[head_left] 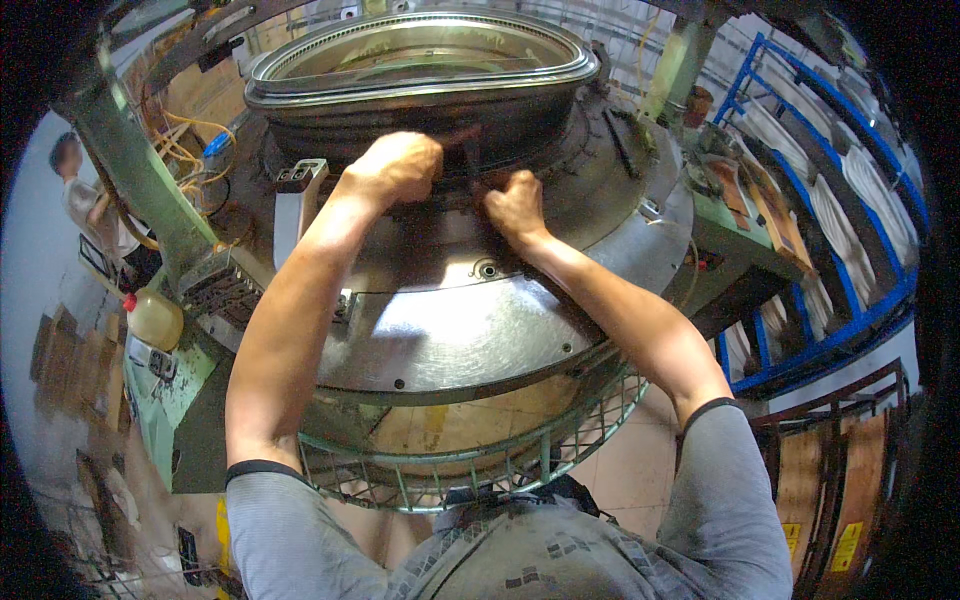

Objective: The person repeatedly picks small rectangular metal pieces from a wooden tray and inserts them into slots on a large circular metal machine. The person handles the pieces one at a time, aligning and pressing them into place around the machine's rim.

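Note:
Both my arms reach forward over a large round machine with a polished metal plate [460,345]. My left hand [398,168] is closed in a fist in front of the dark cylinder wall [330,132], below a shiny toothed metal ring [420,82]. Lower and to the right, my right hand [515,208] is also closed, its fingers curled toward the cylinder's base. Dim, blurred shadow lies between the two hands. Whatever the fingers grip, if anything, is too hidden to name. A grey upright block [296,205] stands left of my left forearm.
Green posts [150,165] flank the machine, and a curved green rail [410,485] runs before my waist. Left are orange hoses [190,135], a red-capped jug [157,320] and another person [95,205]. On the right stand a cluttered bench [740,215] and a blue rack [850,335] holding white material.

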A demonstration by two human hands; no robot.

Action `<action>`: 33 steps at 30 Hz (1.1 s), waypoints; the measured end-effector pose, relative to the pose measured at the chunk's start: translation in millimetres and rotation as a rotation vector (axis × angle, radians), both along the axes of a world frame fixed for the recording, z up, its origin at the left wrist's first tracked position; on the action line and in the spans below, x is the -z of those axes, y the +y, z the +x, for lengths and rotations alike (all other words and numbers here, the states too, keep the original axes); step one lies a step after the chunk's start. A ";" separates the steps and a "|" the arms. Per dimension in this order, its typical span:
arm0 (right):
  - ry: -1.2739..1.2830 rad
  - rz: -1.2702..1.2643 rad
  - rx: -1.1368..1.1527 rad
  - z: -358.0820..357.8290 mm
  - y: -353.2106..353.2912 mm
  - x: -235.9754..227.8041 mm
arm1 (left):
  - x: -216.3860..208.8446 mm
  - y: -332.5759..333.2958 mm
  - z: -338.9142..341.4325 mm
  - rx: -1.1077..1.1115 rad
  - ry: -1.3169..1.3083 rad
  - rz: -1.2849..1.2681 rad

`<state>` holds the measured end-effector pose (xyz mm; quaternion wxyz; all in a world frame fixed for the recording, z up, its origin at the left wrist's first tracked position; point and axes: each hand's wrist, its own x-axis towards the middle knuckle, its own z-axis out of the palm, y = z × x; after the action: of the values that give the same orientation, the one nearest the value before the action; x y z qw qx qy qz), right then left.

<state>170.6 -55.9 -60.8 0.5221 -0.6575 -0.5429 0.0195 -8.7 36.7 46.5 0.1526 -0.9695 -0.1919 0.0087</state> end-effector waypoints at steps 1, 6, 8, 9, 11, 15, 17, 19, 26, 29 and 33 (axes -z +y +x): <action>0.054 0.109 0.009 -3.4 10.1 0.9 | -3.9 -1.9 -1.7 -0.056 -0.082 0.003; -0.084 0.063 0.122 -1.3 51.8 -4.6 | -22.9 -8.4 -4.8 -0.169 -0.169 0.048; -0.039 0.154 0.136 -4.3 63.6 -6.9 | -24.1 -10.7 -4.7 -0.168 -0.207 0.050; -0.031 0.189 0.148 -5.8 67.2 -7.4 | -24.5 -10.9 -6.2 -0.150 -0.210 0.066; 0.122 0.209 0.089 -7.1 69.0 -6.9 | -23.4 -11.6 -6.3 -0.138 -0.232 0.073; 0.030 0.155 0.054 -2.1 60.9 -10.4 | -20.1 -12.0 -4.6 -0.148 -0.215 0.090; -0.253 0.161 0.183 3.2 54.0 -18.5 | -17.9 -12.3 -4.6 -0.125 -0.284 0.104; -0.389 0.152 0.242 5.3 48.4 -29.9 | -16.4 -11.5 -5.3 -0.121 -0.292 0.107; -0.500 -0.037 0.235 6.0 35.2 -57.3 | -10.8 -10.1 -3.0 -0.159 -0.241 0.092; -0.428 -0.166 0.154 12.0 36.8 -60.0 | -6.9 -17.7 -1.8 -0.126 -0.317 0.142; -0.394 -0.219 0.177 18.1 43.7 -56.5 | -3.7 -29.6 2.5 -0.216 -0.298 0.170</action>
<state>188.7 -12.2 -4.3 0.3315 -0.7463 -0.5692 -0.0964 -6.2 7.1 50.2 0.2020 -0.9175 -0.3151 -0.1348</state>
